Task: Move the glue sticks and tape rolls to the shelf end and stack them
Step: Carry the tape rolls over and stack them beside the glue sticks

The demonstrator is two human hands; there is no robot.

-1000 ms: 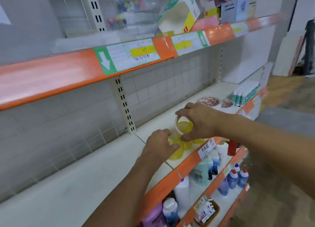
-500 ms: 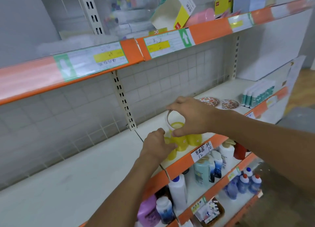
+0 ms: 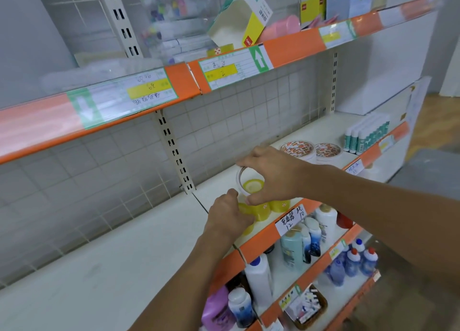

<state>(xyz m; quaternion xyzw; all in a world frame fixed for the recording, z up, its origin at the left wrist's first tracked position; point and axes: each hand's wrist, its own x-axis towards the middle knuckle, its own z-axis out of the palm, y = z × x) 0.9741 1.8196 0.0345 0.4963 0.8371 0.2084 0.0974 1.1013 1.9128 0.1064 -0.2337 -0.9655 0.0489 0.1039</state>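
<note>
Stacking looks part done: white-packaged glue sticks (image 3: 366, 137) and two wide patterned tape rolls (image 3: 311, 149) already sit near the white shelf's (image 3: 331, 128) far end, while small yellow clear-tape rolls (image 3: 263, 210) remain mid-shelf by the front edge. Right hand (image 3: 271, 175) pinches a white-rimmed, yellow-cored tape roll (image 3: 250, 182) between thumb below and fingers above, raised over them. Left hand (image 3: 227, 217) curls around the nearest yellow roll.

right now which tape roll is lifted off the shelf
The white-rimmed tape roll pinched in the right hand; the yellow rolls by the left hand and the printed rolls farther along sit on the shelf.
</note>
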